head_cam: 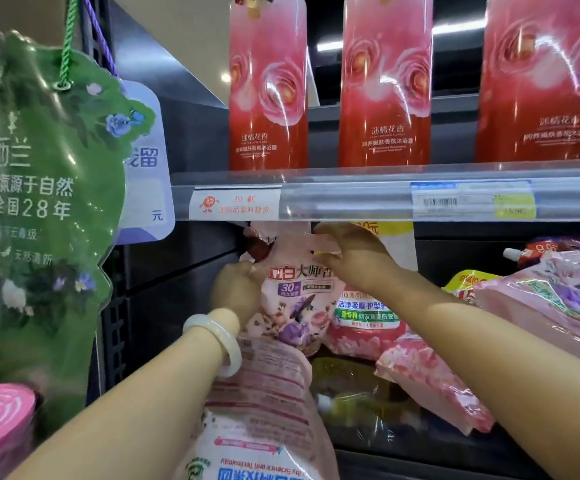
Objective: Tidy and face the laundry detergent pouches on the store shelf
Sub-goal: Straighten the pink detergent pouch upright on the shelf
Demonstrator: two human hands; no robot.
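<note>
At the lower shelf's [437, 459] left end, the left hand [236, 289] grips an upright pink detergent pouch [299, 299] by its side while the right hand [351, 254] pinches its top.

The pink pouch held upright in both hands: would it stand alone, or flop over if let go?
Probably floppy: the pink pouch bulges low and creases at its neck, where the right hand pinches it while the left hand grips its side. Likely tippy too, since a neighbouring pouch lies slumped flat. Its glossy film may be slippery.
</note>
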